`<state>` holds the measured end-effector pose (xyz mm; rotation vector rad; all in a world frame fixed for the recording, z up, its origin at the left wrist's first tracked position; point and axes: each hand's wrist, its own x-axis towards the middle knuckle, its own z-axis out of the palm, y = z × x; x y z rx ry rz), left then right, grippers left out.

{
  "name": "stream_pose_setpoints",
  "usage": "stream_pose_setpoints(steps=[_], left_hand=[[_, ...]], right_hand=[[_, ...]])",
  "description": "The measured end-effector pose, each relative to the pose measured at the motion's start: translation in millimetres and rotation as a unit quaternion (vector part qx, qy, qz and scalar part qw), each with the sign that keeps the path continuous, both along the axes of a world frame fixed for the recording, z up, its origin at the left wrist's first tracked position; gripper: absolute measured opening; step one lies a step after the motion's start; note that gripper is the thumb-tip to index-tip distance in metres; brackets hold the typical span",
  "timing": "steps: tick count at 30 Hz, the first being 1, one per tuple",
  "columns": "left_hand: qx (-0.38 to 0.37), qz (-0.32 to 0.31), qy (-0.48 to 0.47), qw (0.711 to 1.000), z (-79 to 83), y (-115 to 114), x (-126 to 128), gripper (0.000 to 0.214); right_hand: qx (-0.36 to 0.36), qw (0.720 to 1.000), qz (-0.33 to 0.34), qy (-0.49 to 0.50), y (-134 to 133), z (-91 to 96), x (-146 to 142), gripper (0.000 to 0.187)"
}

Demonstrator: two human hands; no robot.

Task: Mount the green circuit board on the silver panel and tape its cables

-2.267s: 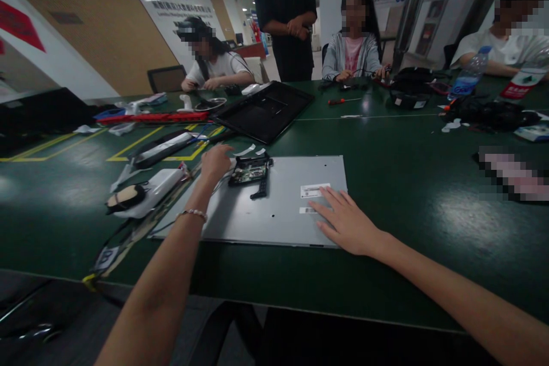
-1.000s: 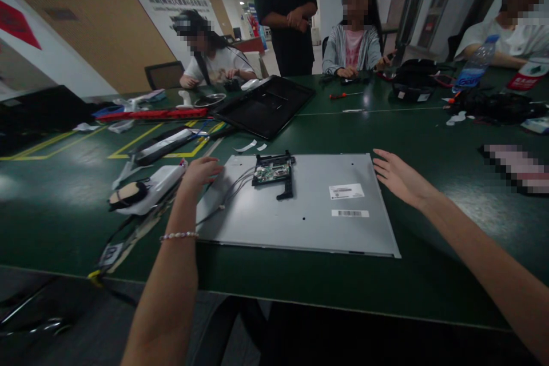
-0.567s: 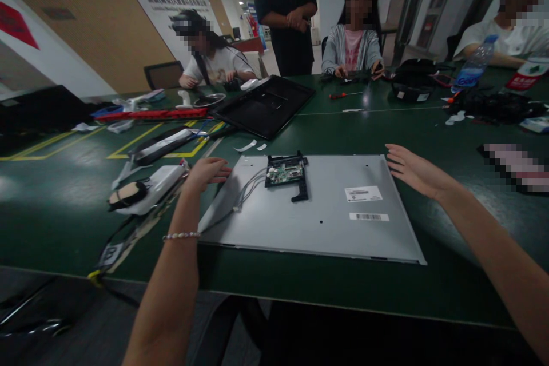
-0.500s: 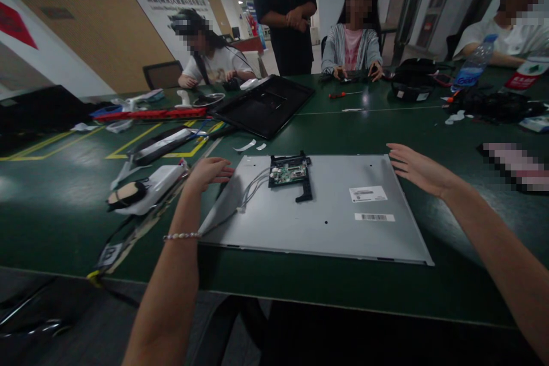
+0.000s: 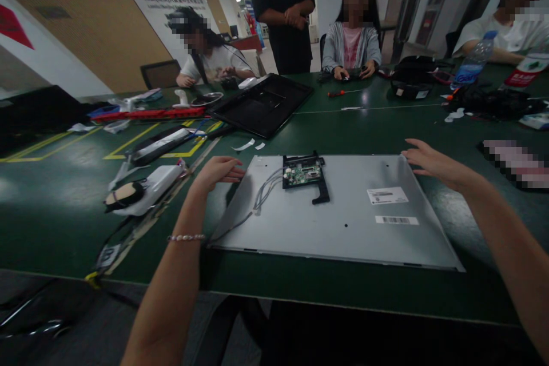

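Note:
A flat, silver-grey display panel [image 5: 291,229] lies back side up in front of me. A small circuit board [image 5: 303,174] in a black bracket and grey cables [image 5: 266,189] sit on its back. My left hand [image 5: 221,171], beaded bracelet at the wrist, has its fingers against the panel's left edge; its thumb is hidden. My right hand [image 5: 433,163] is at the far right corner, with fingers on either side of the corner. Both hands hold the panel between them. Two white labels [image 5: 397,221] show near its right side.
Beyond the panel lies a black monitor cover [image 5: 263,104], with a screwdriver [image 5: 337,93] to its right. At left are a white device with a black strap [image 5: 148,190] and a dark tool pouch [image 5: 160,146]. Bottles [image 5: 476,60] stand at far right. Several people are around the table.
The display panel has shifted right, and its near edge looks wider. Both my hands have moved right along with it. The seated person opposite has brought their hands closer together.

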<state>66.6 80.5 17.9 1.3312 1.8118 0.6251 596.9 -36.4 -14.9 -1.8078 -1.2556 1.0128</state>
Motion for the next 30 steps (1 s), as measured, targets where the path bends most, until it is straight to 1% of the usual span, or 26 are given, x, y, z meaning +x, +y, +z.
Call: stream_pose_setpoints(steps=[3, 7, 13, 17, 23, 26, 30], left_hand=[[0.008, -0.004, 0.012, 1.0, -1.0, -0.5, 6.0, 0.023], [0.009, -0.013, 0.003, 1.0, -0.7, -3.0, 12.6, 0.021], [0.015, -0.037, -0.012, 0.999, 0.5, -7.8, 19.6, 0.021], [0.012, -0.052, -0.015, 0.998, -1.7, -8.0, 23.2, 0.023], [0.01, -0.076, -0.013, 0.997, -4.7, -7.9, 29.3, 0.028], [0.006, -0.099, -0.017, 0.995, -3.9, -10.4, 32.6, 0.035], [0.006, -0.121, -0.028, 0.992, -1.0, -15.7, 38.2, 0.044]], right_hand=[[0.006, 0.999, 0.01, -0.034, 3.8, -8.3, 9.9, 0.078], [0.005, 0.998, 0.013, -0.066, 8.0, -15.6, 20.6, 0.081], [0.007, 0.991, -0.001, -0.135, 5.9, -13.6, 23.1, 0.079], [0.02, 0.979, 0.006, -0.203, 2.1, -9.9, 20.9, 0.077], [0.004, 0.948, 0.03, -0.316, 1.9, -6.7, 21.4, 0.069], [-0.005, 0.937, 0.044, -0.345, 3.7, -8.7, 25.4, 0.067], [-0.016, 0.933, 0.04, -0.358, 7.3, -13.8, 32.1, 0.065]])
